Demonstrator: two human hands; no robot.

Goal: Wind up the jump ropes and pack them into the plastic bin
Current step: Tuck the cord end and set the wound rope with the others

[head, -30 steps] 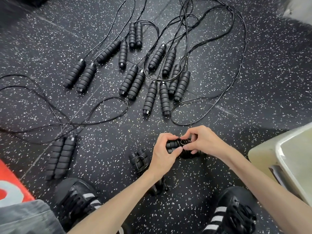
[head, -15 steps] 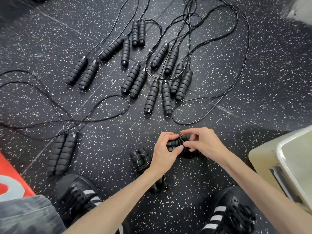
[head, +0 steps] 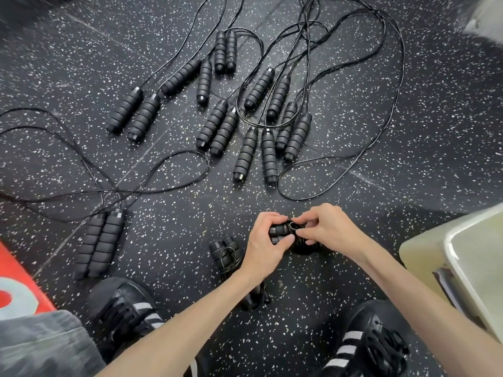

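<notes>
Wound jump rope (head: 283, 232) held btwn both hands, low over the speckled floor (head: 408, 131). Black, ribbed foam handles, 2 laid side by side, thin black cord wrapped around them; a small loop of cord sticks up at the top, right at the fingertips. Long axis runs roughly L–R across the view, handle ends pointing toward the left hand.

Left hand (head: 265, 244): fingers curled over the far side of the bundle, thumb pressed on its near side; grips the handle ends. Right hand (head: 328, 229): fingers bent, thumb + forefinger pinching the cord loop on top of the bundle; rest of the bundle hidden under that hand.

Just left of the left-hand fingers, on the floor: a 2nd wound bundle (head: 224, 250), handles upright-ish in view, cord looped round it. Below the left wrist a dark piece (head: 255, 296), partly hidden, can't tell what.

Beyond the fingers, farther out: loose ropes (head: 246, 153), 14 handles in pairs, mostly pointing toward the person, cords trailing away + tangled. Far left of the fingers: 1 more handle pair (head: 99, 242), cords looping off.

Plastic bin (head: 462, 270), pale, right of the right-hand fingers, near the forearm; only a corner in view; the part seen holds nothing visible.

Black shoes (head: 373, 341) w/ white stripes below the arms.
</notes>
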